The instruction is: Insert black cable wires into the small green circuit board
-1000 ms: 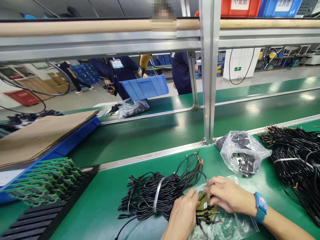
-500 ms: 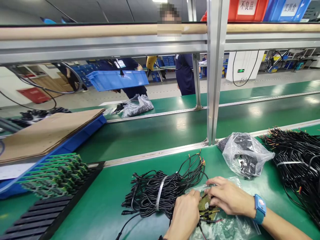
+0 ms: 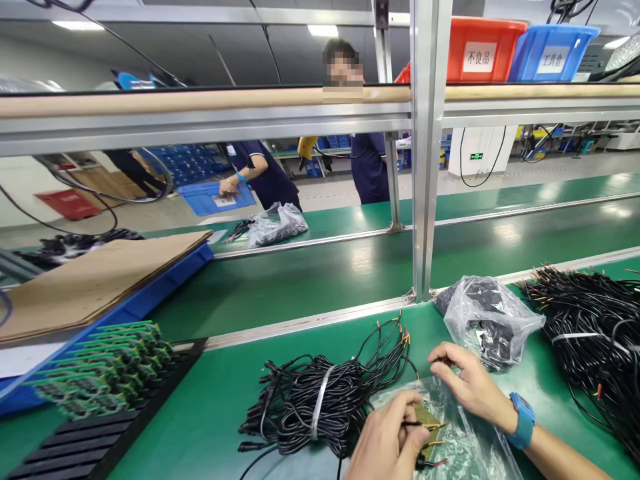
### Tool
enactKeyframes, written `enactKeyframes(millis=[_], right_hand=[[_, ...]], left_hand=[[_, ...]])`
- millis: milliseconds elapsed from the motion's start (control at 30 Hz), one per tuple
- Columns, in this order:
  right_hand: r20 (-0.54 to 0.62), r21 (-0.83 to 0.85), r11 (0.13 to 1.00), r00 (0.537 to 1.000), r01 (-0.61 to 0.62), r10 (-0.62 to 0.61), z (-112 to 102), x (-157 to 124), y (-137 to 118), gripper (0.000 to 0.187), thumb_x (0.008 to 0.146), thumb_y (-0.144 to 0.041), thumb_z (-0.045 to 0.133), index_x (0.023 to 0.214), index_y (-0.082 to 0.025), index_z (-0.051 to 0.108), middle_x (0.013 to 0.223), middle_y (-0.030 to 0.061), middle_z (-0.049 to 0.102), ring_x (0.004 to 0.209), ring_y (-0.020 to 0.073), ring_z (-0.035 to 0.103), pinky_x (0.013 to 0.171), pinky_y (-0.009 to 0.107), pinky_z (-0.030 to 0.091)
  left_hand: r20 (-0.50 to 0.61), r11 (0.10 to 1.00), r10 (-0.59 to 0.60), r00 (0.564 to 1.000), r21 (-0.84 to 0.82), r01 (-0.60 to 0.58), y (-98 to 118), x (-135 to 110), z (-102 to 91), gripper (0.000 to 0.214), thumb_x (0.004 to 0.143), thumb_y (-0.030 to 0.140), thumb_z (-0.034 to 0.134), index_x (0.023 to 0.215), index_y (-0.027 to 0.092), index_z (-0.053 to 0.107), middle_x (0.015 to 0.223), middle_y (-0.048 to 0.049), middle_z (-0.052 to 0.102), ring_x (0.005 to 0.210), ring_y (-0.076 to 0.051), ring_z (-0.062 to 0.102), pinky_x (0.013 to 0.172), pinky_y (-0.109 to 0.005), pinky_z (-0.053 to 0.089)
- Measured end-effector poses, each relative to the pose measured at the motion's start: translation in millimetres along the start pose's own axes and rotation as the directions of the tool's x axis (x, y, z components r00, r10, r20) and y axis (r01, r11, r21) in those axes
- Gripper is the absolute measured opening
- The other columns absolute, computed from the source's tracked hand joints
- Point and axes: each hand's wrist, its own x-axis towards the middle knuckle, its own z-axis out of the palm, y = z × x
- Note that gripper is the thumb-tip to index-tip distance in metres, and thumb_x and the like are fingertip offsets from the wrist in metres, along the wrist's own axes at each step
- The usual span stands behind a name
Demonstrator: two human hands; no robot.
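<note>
My left hand (image 3: 387,440) is closed round a small green circuit board (image 3: 428,418) with thin black wires, low in the middle of the view. My right hand (image 3: 467,383) hovers just right of it with fingers loosely curled and apart, holding nothing, above a clear plastic bag (image 3: 457,443) lying on the green bench. A blue watch is on that wrist. A tied bundle of black cables (image 3: 320,397) lies left of my hands, its stripped ends pointing up right.
A tray of green circuit boards (image 3: 100,367) stands at left beside a blue bin with cardboard (image 3: 100,280). A bag of black parts (image 3: 487,317) and a large cable pile (image 3: 595,333) lie at right. An aluminium post (image 3: 425,153) rises ahead. Other people work beyond the conveyor.
My right hand has let go of the board and lifted away to the right. The left hand keeps the board. A person beyond the conveyor has set the blue tray down. The view tilted up.
</note>
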Motion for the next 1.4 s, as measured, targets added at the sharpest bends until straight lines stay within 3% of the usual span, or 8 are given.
enactKeyframes(millis=[133,233,333,467,700,1200,1400], right_hand=[[0.099,0.069,0.997,0.995,-0.041,0.034,4.6,-2.9,-6.1,0.024,0.099,-0.040,0.061,0.105,-0.019,0.071,0.094,0.0043,0.069,0.084,0.0160,0.061,0.077,0.028,0.045],[0.171,0.080,0.997,0.985,0.016,-0.030,4.8,-4.7,-12.6,0.024,0.101,-0.034,0.056,0.113,-0.019,0.072,0.096,0.0057,0.069,0.087,0.0164,0.062,0.078,0.028,0.046],[0.211,0.136,0.988,0.973,0.070,-0.098,5.5,-6.1,-16.7,0.023,0.102,-0.029,0.055,0.114,-0.020,0.073,0.102,0.0069,0.070,0.094,0.0169,0.065,0.084,0.028,0.048],[0.231,0.177,0.983,0.968,0.057,-0.098,9.7,-9.8,-17.6,0.022,0.101,-0.028,0.057,0.112,-0.019,0.073,0.101,0.0063,0.072,0.091,0.0163,0.066,0.082,0.027,0.049],[0.226,0.155,0.985,0.969,0.068,-0.103,12.8,-14.5,-21.1,0.022,0.101,-0.027,0.058,0.115,-0.021,0.073,0.102,0.0051,0.074,0.093,0.0163,0.068,0.083,0.027,0.050],[0.209,0.059,0.989,0.967,0.134,-0.144,12.9,-17.4,-20.5,0.021,0.102,-0.026,0.053,0.115,-0.020,0.069,0.101,0.0050,0.072,0.092,0.0153,0.067,0.082,0.026,0.049],[0.223,0.026,0.957,0.931,0.290,-0.288,14.4,-16.3,-16.0,0.025,0.104,-0.023,0.049,0.121,-0.020,0.067,0.100,0.0075,0.070,0.090,0.0158,0.064,0.078,0.026,0.049]], left_hand=[[0.061,0.987,0.076,0.995,-0.150,-0.066,-1.9,-2.8,10.9,0.024,0.093,0.031,0.059,0.115,0.020,0.058,0.085,-0.0004,0.062,0.057,-0.011,0.046,0.056,-0.026,0.035],[-0.109,0.986,0.153,0.982,-0.050,-0.159,-1.5,-3.8,14.0,0.010,0.098,0.027,0.053,0.101,0.020,0.060,0.081,-0.0009,0.061,0.061,-0.012,0.049,0.062,-0.027,0.038],[-0.312,0.983,0.176,0.934,0.009,-0.183,5.1,-2.1,12.1,0.017,0.101,0.021,0.049,0.089,0.019,0.061,0.075,-0.0004,0.060,0.066,-0.012,0.055,0.066,-0.026,0.039],[-0.417,0.990,0.124,0.900,-0.012,-0.142,10.8,2.7,9.4,0.017,0.102,0.018,0.051,0.090,0.019,0.063,0.079,-0.0009,0.064,0.070,-0.011,0.061,0.066,-0.023,0.043],[-0.365,0.970,0.231,0.902,0.155,-0.186,4.2,5.6,7.1,0.014,0.099,0.013,0.053,0.092,0.019,0.063,0.080,0.0003,0.065,0.072,-0.010,0.064,0.065,-0.020,0.045],[-0.367,0.960,0.254,0.895,0.206,-0.188,5.2,5.9,3.5,0.018,0.098,0.014,0.054,0.086,0.019,0.067,0.070,0.0004,0.056,0.058,-0.009,0.055,0.055,-0.021,0.038],[-0.350,0.956,0.262,0.899,0.224,-0.192,2.6,6.3,3.7,0.018,0.098,0.015,0.053,0.085,0.019,0.064,0.069,0.0015,0.054,0.058,-0.008,0.054,0.056,-0.021,0.038]])
